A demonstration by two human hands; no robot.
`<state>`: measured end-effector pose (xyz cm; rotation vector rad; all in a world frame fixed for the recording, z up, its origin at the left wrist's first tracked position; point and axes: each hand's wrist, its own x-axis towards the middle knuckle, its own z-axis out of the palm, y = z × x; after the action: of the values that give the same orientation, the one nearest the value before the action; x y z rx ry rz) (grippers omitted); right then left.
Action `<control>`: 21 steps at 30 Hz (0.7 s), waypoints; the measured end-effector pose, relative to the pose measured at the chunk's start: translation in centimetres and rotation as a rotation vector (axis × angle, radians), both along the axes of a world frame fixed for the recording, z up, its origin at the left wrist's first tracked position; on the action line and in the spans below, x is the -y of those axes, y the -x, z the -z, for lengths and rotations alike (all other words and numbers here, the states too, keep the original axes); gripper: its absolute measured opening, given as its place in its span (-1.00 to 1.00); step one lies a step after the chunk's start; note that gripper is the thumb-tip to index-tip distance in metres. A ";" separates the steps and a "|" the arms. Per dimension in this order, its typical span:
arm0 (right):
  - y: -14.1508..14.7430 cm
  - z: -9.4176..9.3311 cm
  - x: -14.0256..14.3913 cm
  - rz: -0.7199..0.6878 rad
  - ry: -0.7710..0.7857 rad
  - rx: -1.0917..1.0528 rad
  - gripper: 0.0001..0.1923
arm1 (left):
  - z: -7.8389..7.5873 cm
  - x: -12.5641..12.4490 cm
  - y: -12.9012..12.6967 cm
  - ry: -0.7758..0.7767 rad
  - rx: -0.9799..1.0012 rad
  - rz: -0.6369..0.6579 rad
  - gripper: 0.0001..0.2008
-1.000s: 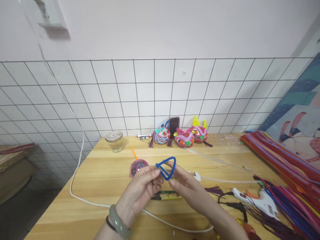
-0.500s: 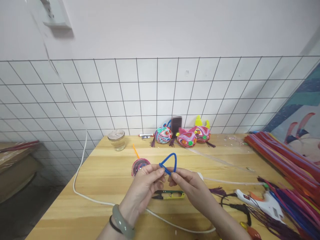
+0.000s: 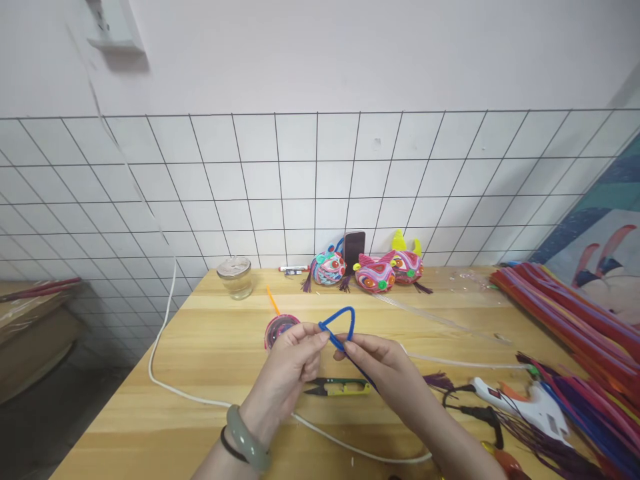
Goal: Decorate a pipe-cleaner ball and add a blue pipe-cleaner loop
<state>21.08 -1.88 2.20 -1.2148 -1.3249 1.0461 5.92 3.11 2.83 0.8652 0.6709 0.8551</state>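
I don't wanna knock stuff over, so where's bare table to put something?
Bare wood shows on the left, between the glass jar, white cord and left hand. More lies between that cord, the table's left edge and the bangle. The right is crowded with the glue gun and fuzzy stems; ornaments and a phone crowd the back middle.

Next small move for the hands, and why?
Probably bend the blue tail with the right hand up toward the corner pinched by the left hand. Both hands pinch the blue loop, which looks steady, while the tail trails below the right hand.
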 end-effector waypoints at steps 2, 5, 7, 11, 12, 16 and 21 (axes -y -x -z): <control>0.0 0.1 0.1 0.006 0.027 -0.035 -0.73 | 0.1 0.0 -0.1 -0.021 -0.021 -0.025 -0.83; 0.1 0.0 0.0 0.015 0.063 -0.095 -0.71 | 0.1 0.0 -0.2 -0.039 -0.070 -0.055 -0.82; 0.2 -0.2 0.0 0.024 0.068 -0.123 -0.71 | 0.1 0.1 -0.2 -0.036 -0.094 -0.061 -0.82; 0.5 -0.6 -0.1 0.008 0.046 -0.188 -0.73 | 0.2 0.3 -0.2 -0.023 -0.059 -0.058 -0.84; 0.6 -0.7 -0.1 0.003 0.042 -0.207 -0.75 | 0.2 0.3 -0.2 -0.017 -0.042 -0.053 -0.84; 0.8 -0.8 -0.1 0.014 0.037 -0.232 -0.78 | 0.2 0.4 -0.1 -0.027 -0.015 0.004 -0.82; 0.7 -0.9 0.1 0.028 0.057 -0.189 -0.76 | 0.0 0.4 -0.1 -0.057 -0.016 0.031 -0.84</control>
<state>20.36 -2.00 3.08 -1.1428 -1.1362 1.1557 6.05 2.74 2.81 0.9320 0.6480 0.8439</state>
